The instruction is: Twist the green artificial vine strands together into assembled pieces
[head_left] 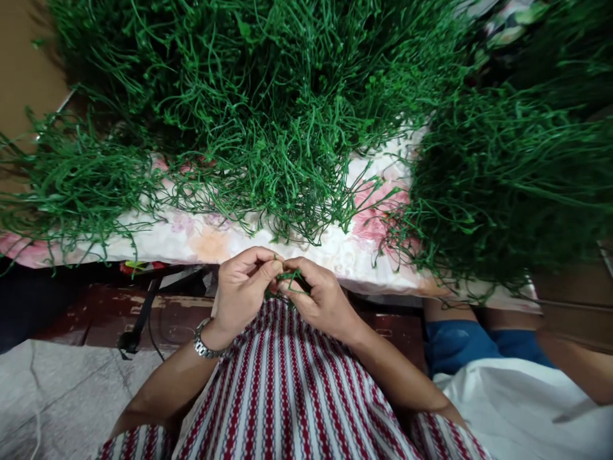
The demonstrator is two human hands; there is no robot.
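Close to my body, just off the table's near edge, my left hand [249,281] and my right hand [318,294] meet fingertip to fingertip. Between them is a small green plastic-looking stem [293,278], thin and branched. My left thumb and index finger pinch one end of it. The right thumb and fingers close round the rest, so part of it is hidden. Beyond my hands, a large heap of similar green stems [287,140] covers most of the table, with some strands hanging near the front.
A white floral cloth [330,252] covers the table. More green stems lie in piles at left [86,176] and right [507,179]. A person in blue shorts [460,342] sits close on my right. Below the table is a dark red wooden surface [105,313].
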